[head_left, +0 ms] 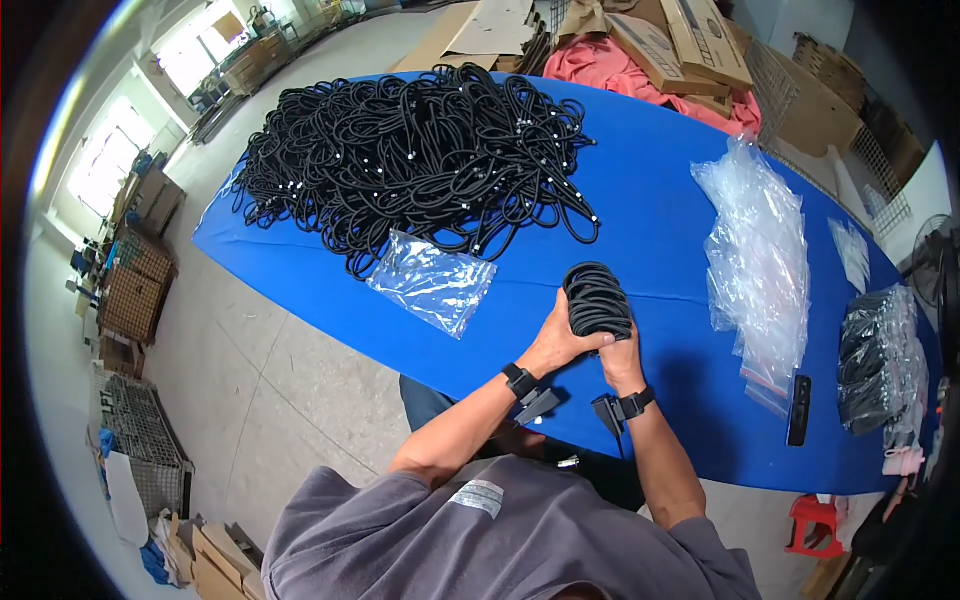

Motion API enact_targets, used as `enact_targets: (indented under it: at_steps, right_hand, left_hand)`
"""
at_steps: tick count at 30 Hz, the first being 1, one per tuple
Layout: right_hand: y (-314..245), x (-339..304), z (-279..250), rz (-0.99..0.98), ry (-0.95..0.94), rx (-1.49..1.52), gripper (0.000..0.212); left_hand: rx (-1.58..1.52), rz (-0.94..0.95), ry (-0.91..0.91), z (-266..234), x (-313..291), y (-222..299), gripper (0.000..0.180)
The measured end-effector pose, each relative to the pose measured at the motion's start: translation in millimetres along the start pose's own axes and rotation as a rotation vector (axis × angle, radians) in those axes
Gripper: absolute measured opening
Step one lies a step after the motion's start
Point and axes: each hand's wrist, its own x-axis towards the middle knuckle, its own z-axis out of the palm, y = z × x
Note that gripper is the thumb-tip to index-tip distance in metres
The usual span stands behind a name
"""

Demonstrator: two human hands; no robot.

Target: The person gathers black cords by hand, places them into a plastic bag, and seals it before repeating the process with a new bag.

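Note:
Between both hands, just above the blue table, is a thick bundle of black cord loops (598, 305) gathered side by side. My left hand (556, 342) is closed round its left side, with the thumb across the lower end. My right hand (624, 358) grips it from below and the right; most of its fingers are hidden behind the bundle. A clear plastic bag (436, 282) lies flat to the left of my hands. Beyond it spreads a large tangled heap of black cord loops (400, 150) with small whitish tips.
The blue table (640, 180) has a stack of clear plastic bags (757, 260) on its right, beside a dark phone-like object (799, 410). Bagged black cords (878, 365) sit at the right edge. Cardboard (690, 45) and pink cloth (600, 68) are behind; a red stool (815, 525) stands below right.

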Motion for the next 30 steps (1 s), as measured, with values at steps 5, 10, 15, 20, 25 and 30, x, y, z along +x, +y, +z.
enact_targets:
  at_steps: [5,10,15,20,25,30]
  right_hand:
    - [4.6,-2.9,-8.3,-0.095,0.004,-0.147,0.044]
    - [-2.6,5.0,11.9,-0.021,0.005,0.220,0.045]
    - [-8.0,11.4,4.6,0.000,-0.064,0.099,0.050]
    - [-16.7,19.8,0.4,0.057,-0.164,0.116,0.056]
    - [-29.6,20.9,6.1,-0.031,-0.189,0.140,0.060]
    - [-35.6,19.1,2.8,-0.016,-0.247,0.005,0.062]
  left_hand:
    - [0.131,0.020,0.019,3.9,2.2,12.1,0.095]
    - [-0.019,-0.059,0.008,-1.7,7.5,1.5,0.081]
    - [-0.329,-0.208,-0.022,-9.5,8.4,12.3,0.066]
    - [-0.346,-0.267,0.004,-12.1,9.6,23.5,0.061]
    - [-0.413,-0.350,0.076,-13.3,9.2,32.9,0.054]
    - [-0.537,-0.465,0.151,-7.4,3.5,29.2,0.051]
